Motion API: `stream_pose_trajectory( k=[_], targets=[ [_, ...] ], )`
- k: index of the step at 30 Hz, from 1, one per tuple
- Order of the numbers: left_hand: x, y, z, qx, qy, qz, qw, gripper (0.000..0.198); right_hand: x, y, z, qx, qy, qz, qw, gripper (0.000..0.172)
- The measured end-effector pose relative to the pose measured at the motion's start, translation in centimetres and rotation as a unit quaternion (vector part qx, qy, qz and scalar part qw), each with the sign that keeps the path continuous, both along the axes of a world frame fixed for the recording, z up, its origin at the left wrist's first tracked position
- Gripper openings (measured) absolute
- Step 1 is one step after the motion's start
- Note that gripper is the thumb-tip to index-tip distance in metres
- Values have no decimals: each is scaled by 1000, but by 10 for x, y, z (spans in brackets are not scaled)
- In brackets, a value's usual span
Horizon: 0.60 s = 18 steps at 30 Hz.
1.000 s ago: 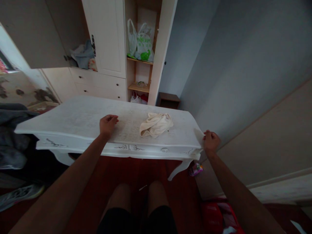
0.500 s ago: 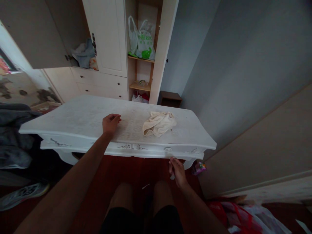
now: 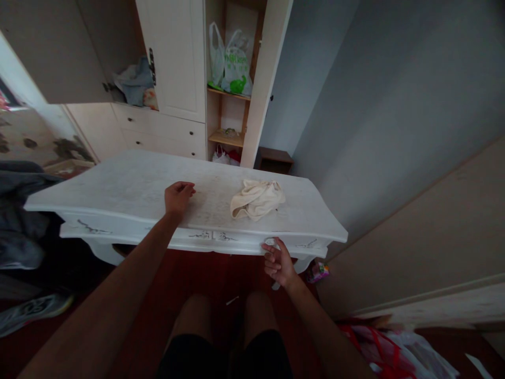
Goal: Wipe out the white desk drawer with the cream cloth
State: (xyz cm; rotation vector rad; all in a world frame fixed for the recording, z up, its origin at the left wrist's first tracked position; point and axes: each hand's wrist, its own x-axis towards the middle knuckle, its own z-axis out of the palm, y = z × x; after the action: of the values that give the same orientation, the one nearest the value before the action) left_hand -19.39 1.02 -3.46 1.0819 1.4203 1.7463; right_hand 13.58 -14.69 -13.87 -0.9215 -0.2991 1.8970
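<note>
My left hand (image 3: 179,197) rests on the white table (image 3: 130,179), its fingers curled together. Whatever they may hold is hidden. At the table's front, my right hand (image 3: 279,263) has its thumb and index finger around a pale drawer knob (image 3: 270,241), palm partly turned up and the other fingers bent. A crumpled cream cloth (image 3: 258,200) lies on the tabletop, to the right of my left hand and behind the knob. Dark smudges mark the table surface around my left hand.
Behind the table stands a cabinet (image 3: 173,58) with open doors, plastic bags (image 3: 235,68) on its shelf. A small brown cabinet (image 3: 275,159) is by the grey wall. Red and clear bags (image 3: 394,347) lie at lower right, a shoe (image 3: 35,313) at lower left.
My right hand has risen from below the table's front edge to the drawer knob, its thumb and index finger spreading around it. My left hand stays on the tabletop.
</note>
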Motion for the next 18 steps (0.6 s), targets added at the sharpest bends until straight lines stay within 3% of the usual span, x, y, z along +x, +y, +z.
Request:
stream_pose_trajectory(
  k=[7, 18],
  targets=[
    [1, -1, 2, -5, -10, 4, 1000, 7, 8, 12, -11, 43, 89, 33, 995, 34],
    [1, -3, 4, -10, -5, 1, 1000, 6, 1, 14, -14, 60, 61, -3, 996, 29]
  ],
)
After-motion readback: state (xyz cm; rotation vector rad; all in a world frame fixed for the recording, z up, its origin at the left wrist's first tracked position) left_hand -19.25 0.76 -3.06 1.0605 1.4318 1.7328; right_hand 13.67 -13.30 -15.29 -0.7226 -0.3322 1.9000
